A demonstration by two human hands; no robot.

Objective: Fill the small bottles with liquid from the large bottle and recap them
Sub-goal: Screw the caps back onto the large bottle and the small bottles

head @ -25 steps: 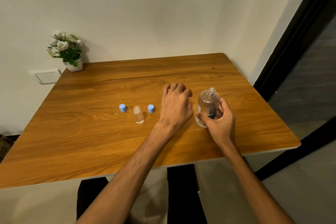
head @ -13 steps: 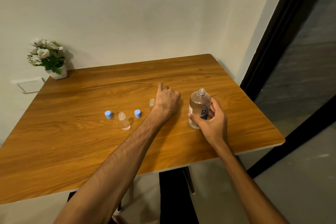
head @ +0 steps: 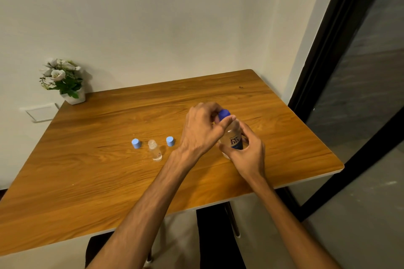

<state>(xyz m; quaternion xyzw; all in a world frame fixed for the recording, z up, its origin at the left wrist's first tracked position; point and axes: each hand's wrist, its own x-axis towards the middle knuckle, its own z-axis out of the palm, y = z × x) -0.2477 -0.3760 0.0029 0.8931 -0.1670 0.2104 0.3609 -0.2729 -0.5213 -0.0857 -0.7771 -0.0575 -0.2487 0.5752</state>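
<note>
The large clear bottle [head: 234, 137] with a blue-lettered label stands upright on the wooden table [head: 109, 170]. My right hand [head: 247, 155] grips its lower body. My left hand [head: 203, 129] pinches a dark blue cap [head: 224, 114] on top of the bottle's neck. To the left, one small clear bottle [head: 155, 150] stands open and upright. A light blue cap [head: 136, 143] lies left of it and another light blue cap [head: 170, 141] lies right of it. A second small bottle is hidden behind my left hand.
A white pot of white flowers [head: 65, 81] sits at the table's far left corner by the wall. A dark door frame [head: 328, 72] runs along the right. The table's right edge lies close to the large bottle.
My left hand lifted off the table and now holds the dark blue cap on the large bottle's neck, which was open before. My right hand kept hold of the bottle.
</note>
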